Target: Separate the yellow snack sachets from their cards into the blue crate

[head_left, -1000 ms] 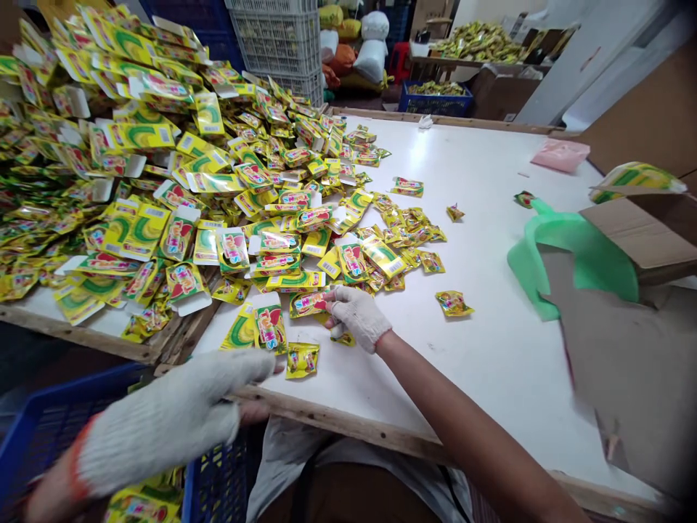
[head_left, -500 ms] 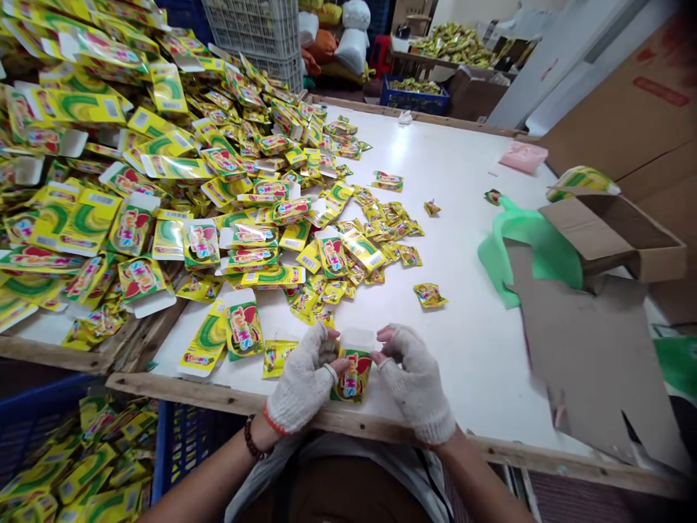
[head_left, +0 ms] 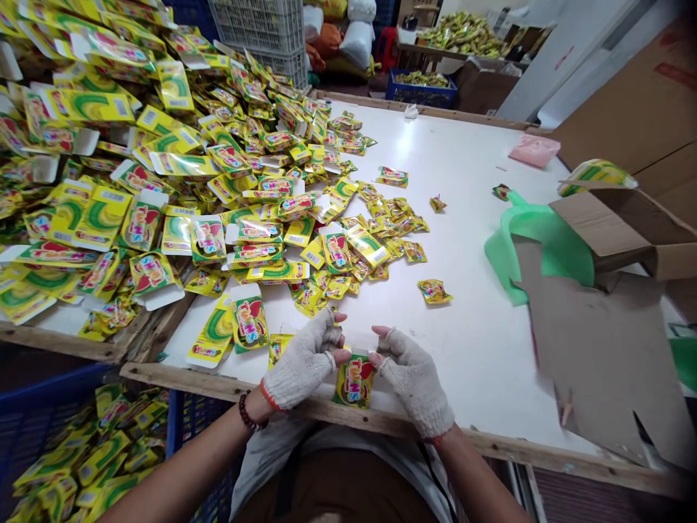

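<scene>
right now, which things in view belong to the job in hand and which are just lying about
Seem to belong:
small TWINS box, at the left hand and right hand
heap of boxes and packets
blue crate holding more boxes

Seem just lying about:
pink packet
green plastic piece
torn cardboard

Green-and-yellow carton [head_left: 355, 388] with multicoloured lettering [head_left: 357, 376] at six o'clock; off-white, orange-cuffed gloves [head_left: 305, 362]; white surface [head_left: 468, 189]; mint-green scoop [head_left: 569, 250] at three o'clock.
</scene>
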`<state>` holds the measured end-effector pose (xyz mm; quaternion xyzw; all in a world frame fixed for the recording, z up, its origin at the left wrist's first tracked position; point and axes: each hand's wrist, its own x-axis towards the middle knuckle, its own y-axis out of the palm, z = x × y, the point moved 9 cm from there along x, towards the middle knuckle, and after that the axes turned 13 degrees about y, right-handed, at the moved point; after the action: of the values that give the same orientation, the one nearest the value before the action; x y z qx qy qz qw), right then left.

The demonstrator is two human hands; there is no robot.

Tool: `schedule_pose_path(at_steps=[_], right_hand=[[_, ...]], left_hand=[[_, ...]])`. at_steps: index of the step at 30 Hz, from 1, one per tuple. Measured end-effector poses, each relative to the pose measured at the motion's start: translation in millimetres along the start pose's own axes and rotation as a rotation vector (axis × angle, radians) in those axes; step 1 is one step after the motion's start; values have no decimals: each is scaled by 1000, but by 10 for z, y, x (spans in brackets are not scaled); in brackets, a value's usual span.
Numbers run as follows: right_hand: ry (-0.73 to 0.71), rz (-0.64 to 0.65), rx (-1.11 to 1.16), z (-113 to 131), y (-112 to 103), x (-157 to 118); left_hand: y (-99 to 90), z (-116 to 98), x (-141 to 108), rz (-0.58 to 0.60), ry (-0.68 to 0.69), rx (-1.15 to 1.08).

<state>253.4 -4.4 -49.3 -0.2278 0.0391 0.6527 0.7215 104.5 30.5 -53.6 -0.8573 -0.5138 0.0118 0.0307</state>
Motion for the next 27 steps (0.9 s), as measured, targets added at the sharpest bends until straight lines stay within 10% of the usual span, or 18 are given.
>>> schedule_pose_path(at_steps=[18, 27], right_hand=[[-114, 110, -226, 266, 14, -25], [-275, 333, -237, 327, 90, -121]], left_hand=[[53, -312, 99, 325, 72, 283], [113, -284, -88, 125, 177, 338]])
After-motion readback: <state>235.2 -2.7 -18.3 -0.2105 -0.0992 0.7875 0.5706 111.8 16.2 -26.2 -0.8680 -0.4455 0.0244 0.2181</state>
